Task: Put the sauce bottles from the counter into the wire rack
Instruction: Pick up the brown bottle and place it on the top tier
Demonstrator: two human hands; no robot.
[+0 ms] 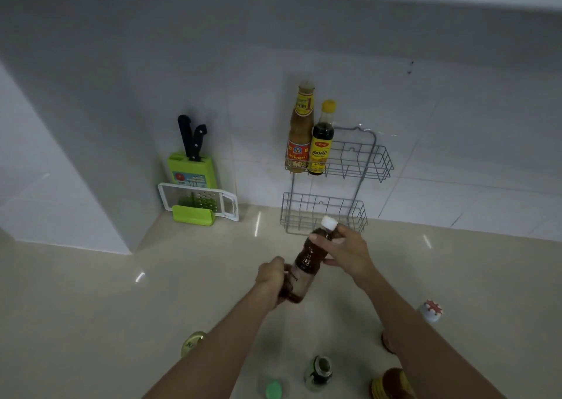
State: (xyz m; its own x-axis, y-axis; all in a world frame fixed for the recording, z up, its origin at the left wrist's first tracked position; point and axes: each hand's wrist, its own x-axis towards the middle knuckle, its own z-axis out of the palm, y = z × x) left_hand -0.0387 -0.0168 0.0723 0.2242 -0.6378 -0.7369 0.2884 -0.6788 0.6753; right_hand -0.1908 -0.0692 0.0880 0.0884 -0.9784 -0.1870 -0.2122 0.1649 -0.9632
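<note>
A brown sauce bottle (305,260) with a white cap is held tilted above the counter, just in front of the lower basket of the grey wire rack (359,167). My left hand (271,274) grips its base and my right hand (346,251) grips its neck. Two bottles stand at the left end of the rack's upper basket: a tall orange-brown one (300,131) and a dark one with a yellow cap (321,138). The lower basket holds nothing. Several more bottles stand on the counter near me, among them a green-capped one (273,389) and a dark green one (318,373).
A green knife block with two black-handled knives (191,167) and a white grater (197,201) lean in the corner at the left. A small bottle with a red and white cap (431,310) stands at the right. The beige counter (121,307) meets a white tiled wall.
</note>
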